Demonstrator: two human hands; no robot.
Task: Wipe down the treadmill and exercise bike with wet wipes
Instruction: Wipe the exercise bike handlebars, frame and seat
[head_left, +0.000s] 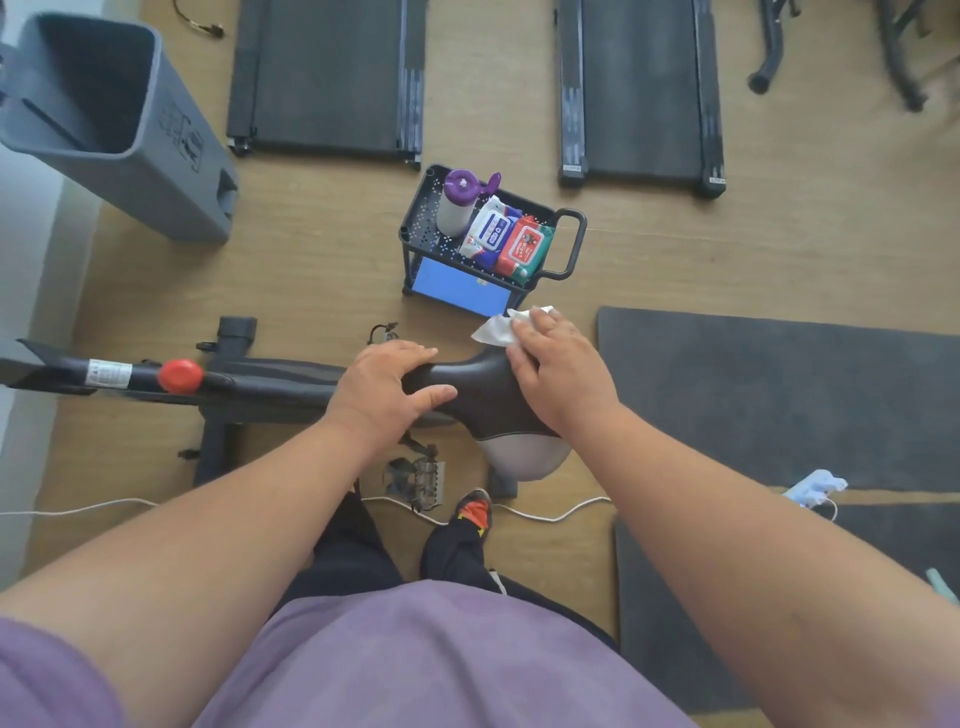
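A person stands over an exercise bike (260, 382) and looks down at it. The bike lies across the view, with its black seat (475, 387) in the middle and a red knob (180, 375) on the frame to the left.

The left hand (382, 387) grips the thin front end of the seat. Its fingers go over the top and its thumb curls along the near side.

The right hand (558, 371) presses a white wipe (496, 330) on the wide back end of the seat. The fingers lie flat and fairly straight on the wipe. Part of the wipe sticks out past the fingertips, on the far side of the seat.

Just past the seat stands a small black cart (569, 244) on the wood floor. In its top tray are a white tub with a purple lid (457, 200), a blue and white pack of wipes (491, 231) and a red pack of wipes (524, 247). They lie close together, side by side.

Farther off are two treadmills. One treadmill (327, 78) is up and to the left, and the other treadmill (641, 88) is up and to the right. They are well apart.

A gray bin (156, 171) stands at the upper left, and it is open at the top. A dark mat (779, 395) lies on the floor to the right of the bike. A white cord (550, 515) runs along the floor under the bike, near the person's shoe (475, 512). A pedal (418, 480) shows below the seat.
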